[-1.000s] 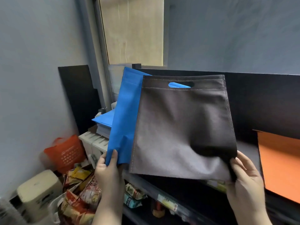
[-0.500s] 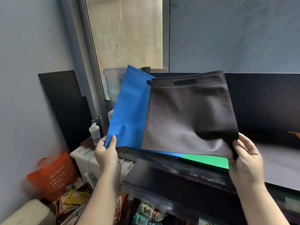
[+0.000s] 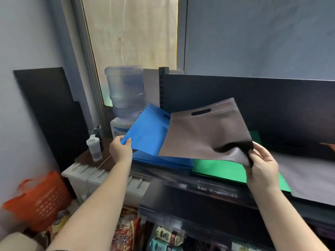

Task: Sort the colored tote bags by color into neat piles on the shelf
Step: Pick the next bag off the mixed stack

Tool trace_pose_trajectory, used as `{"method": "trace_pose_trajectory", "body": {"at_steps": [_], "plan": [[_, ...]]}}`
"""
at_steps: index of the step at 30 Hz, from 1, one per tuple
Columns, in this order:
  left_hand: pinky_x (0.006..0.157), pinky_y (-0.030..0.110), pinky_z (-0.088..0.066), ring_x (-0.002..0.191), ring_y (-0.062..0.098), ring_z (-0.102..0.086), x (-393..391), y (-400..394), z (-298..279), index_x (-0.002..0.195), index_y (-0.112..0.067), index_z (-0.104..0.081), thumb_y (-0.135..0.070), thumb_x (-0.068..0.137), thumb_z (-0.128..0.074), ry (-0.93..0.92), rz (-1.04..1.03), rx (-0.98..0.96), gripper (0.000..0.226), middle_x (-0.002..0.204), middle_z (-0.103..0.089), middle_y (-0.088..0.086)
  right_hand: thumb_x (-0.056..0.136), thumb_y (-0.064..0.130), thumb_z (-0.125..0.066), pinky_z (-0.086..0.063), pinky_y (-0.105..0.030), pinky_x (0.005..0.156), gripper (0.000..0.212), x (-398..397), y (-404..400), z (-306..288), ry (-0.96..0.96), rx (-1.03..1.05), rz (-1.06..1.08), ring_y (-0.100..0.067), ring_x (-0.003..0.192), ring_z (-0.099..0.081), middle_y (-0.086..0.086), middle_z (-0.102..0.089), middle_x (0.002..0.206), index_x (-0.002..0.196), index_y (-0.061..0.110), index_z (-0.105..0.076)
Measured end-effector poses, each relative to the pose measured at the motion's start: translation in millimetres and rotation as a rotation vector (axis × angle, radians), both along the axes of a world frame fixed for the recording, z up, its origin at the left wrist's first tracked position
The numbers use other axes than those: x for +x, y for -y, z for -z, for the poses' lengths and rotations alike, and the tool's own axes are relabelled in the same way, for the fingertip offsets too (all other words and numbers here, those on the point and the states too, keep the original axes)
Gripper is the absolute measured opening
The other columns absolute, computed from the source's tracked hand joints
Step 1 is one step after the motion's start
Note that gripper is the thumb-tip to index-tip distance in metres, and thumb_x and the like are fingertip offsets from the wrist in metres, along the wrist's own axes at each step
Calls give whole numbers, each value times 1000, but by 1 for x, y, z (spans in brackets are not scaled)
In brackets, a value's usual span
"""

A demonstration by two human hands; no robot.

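Grey walls and a papered window back a black shelf (image 3: 208, 194) whose front edge runs across the lower middle of the view. Over it the left hand (image 3: 120, 151) pinches the near corner of a blue tote bag (image 3: 148, 134), thumb on top, while the right hand (image 3: 262, 161) grips the bunched lower right corner of a grey tote bag (image 3: 204, 136) between curled fingers and thumb. Both bags are held above the shelf, tilted toward the back panel, the grey one overlapping the blue one's right edge. Under the blue bag lies a blue pile (image 3: 163, 161), its right edge meeting a green pile (image 3: 221, 169); right of that a grey pile (image 3: 308, 176) spreads to the frame edge, and an orange corner (image 3: 329, 145) shows behind. Left of the shelf stand a water dispenser (image 3: 125, 98) and a small bottle (image 3: 94, 149) on a side unit. An orange bag (image 3: 38, 198) and snack packets (image 3: 125, 236) crowd the floor below.
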State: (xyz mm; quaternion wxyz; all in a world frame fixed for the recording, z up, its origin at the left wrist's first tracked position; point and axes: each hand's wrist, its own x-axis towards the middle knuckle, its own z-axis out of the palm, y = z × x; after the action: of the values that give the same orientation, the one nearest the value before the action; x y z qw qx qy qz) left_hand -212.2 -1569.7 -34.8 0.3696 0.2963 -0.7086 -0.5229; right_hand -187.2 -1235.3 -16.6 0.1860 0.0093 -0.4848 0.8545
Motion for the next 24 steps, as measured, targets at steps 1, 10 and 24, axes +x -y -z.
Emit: {"method": "trace_pose_trajectory", "body": {"at_steps": [1,10,24], "plan": [[80,38,-50,96,31,-60,0,2,1,102,-1,-62,-10,91,-59,27,3,-11,14,102,-64,15,96,-10,-36,-53,-13,61,33,-1,1,1,7,0,2,-2,65,-67,10,-71,66,89,13,-60],[64,30,-44,59,22,-57,36,-36,-3,74,-3,-65,-39,91,-59,177,329,-246,40,68,-67,6,96,-9,-39,-53,-13,62,34,-11,0,18,55,105,17,-2,66,-66,9,-71,69,89,14,-62],[56,6,-44,59,-1,-57,27,-175,-3,77,-13,-64,-12,78,-77,-56,550,-203,13,64,-60,-11,94,2,-53,-50,-26,85,28,2,-110,18,66,630,417,-14,90,-65,4,-71,92,111,17,-70]]}}
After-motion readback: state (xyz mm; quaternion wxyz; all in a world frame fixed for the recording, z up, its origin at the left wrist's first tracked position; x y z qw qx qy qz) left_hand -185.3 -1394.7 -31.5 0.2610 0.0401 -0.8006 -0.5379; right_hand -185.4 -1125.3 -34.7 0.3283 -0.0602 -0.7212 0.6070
